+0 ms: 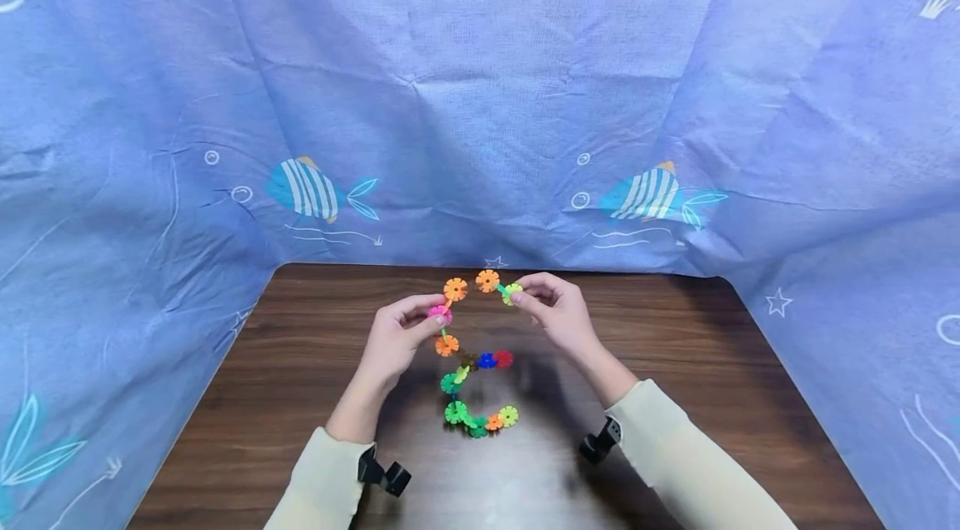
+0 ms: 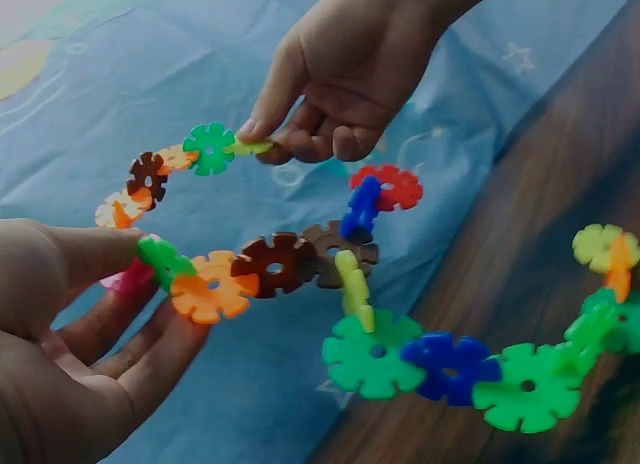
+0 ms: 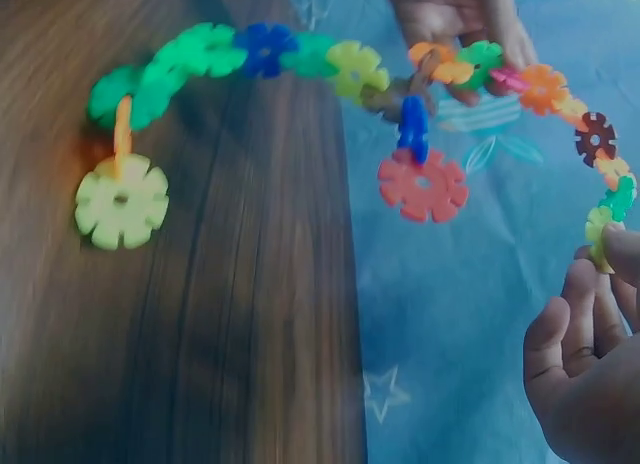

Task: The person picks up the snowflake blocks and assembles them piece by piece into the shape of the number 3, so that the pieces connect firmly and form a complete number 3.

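A linked chain of notched plastic flower discs [image 1: 455, 412] is held up, its curves shaped like a letter E. My left hand [image 1: 392, 340] pinches the chain's upper left side at a pink disc [image 1: 440, 315], between orange ones. With thumb and fingers, my right hand [image 1: 561, 315] pinches the yellow-green disc [image 1: 512, 294] at the upper end. A short middle branch ends in a blue disc [image 2: 362, 209] and a red disc [image 2: 392, 188]. The lower curve, mostly green discs [image 2: 527, 387], finishes in an orange disc and a yellow-green disc [image 3: 121, 201].
Under the hands lies a dark wood-grain table [image 1: 300, 397]. Blue cloth [image 1: 480, 130] printed with fish and stars hangs behind it and along both sides. A black wrist camera [image 1: 384, 473] is strapped at the left sleeve, another wrist camera [image 1: 600, 441] at the right.
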The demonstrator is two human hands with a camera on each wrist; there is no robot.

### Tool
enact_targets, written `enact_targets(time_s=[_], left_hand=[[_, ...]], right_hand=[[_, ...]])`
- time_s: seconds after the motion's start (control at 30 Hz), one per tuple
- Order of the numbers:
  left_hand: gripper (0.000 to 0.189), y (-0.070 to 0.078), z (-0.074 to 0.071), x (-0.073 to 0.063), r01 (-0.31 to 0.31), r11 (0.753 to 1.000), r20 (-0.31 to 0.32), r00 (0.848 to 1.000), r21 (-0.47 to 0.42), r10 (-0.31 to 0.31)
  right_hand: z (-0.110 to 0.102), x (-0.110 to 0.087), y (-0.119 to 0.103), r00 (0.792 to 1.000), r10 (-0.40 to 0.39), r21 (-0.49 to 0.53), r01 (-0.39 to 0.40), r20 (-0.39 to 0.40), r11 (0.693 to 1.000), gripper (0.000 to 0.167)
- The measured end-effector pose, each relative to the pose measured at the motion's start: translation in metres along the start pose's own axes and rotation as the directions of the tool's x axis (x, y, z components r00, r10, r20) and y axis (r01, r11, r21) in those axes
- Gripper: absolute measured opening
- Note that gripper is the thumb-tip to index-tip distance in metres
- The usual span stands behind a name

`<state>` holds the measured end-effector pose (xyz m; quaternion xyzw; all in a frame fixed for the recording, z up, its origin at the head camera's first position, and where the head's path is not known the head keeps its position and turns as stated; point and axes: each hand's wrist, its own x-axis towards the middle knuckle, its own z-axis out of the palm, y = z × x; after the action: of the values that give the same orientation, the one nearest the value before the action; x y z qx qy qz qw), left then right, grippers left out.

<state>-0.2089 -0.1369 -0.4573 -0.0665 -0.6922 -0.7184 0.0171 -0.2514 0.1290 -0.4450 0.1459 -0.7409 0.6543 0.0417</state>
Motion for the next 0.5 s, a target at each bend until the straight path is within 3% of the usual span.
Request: enact_targets(time_s=[0.13, 0.27, 0.37, 0.5], left_hand=[[0.031, 0.001, 0.009, 0.010, 0.074, 0.997, -0.010, 0.997, -0.001, -0.074], [0.030, 0.001, 0.017, 0.019, 0.149, 0.989, -0.030, 0.988, 0.004, -0.148], [0.030, 0.001, 0.025, 0.025, 0.192, 0.981, -0.036, 0.981, -0.015, -0.193], [0.028, 0.002, 0.037, 0.032, 0.232, 0.970, -0.062, 0.970, -0.067, -0.236]], right_hand=[[-0.013, -0.004, 0.005, 1.000, 0.011, -0.093, -0.014, -0.027, 0.996, 0.032], [-0.017, -0.012, 0.004, 0.998, -0.024, -0.270, 0.009, -0.055, 0.963, 0.035], [-0.009, -0.019, 0.002, 0.999, -0.052, -0.374, 0.051, 0.007, 0.926, 0.031], [0.010, -0.024, 0.003, 0.991, -0.031, -0.442, 0.085, 0.129, 0.893, 0.030]])
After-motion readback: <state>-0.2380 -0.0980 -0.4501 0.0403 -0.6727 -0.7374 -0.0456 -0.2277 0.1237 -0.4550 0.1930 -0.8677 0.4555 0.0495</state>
